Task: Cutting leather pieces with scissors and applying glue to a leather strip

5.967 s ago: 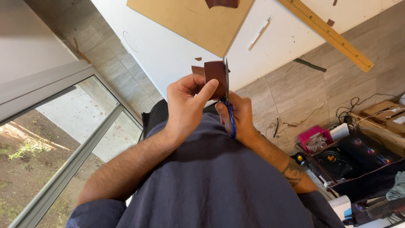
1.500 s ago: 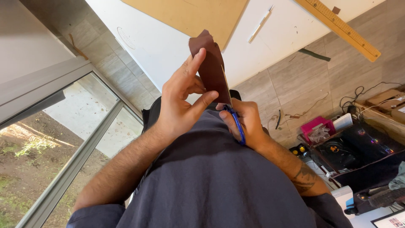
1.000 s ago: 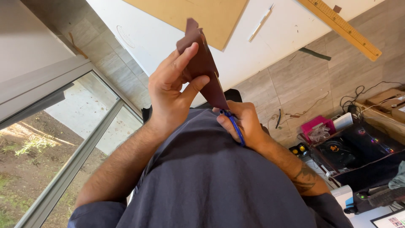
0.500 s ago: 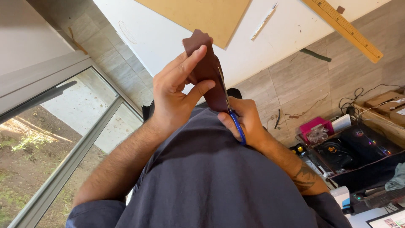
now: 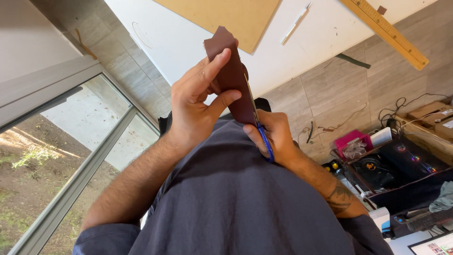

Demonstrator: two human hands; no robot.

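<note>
My left hand (image 5: 198,106) pinches a dark brown strip of leather (image 5: 231,71) between thumb and fingers and holds it upright in front of my chest. My right hand (image 5: 273,137) grips blue-handled scissors (image 5: 264,141), whose blades run up along the strip's right edge. The scissor tips are mostly hidden behind the leather. Both hands are close together, just above my grey-blue shirt.
A white table (image 5: 198,42) below carries a tan board (image 5: 226,14), a wooden ruler (image 5: 387,30) and a pen-like tool (image 5: 295,23). On the tiled floor at right stand a pink box (image 5: 351,144), cables and a black case (image 5: 396,170). A glass door (image 5: 71,156) is at left.
Over six seconds the leather piece went from a small held square to a long strip raised higher. In the last second the left hand and strip shifted only slightly; the scissors stay along its edge.
</note>
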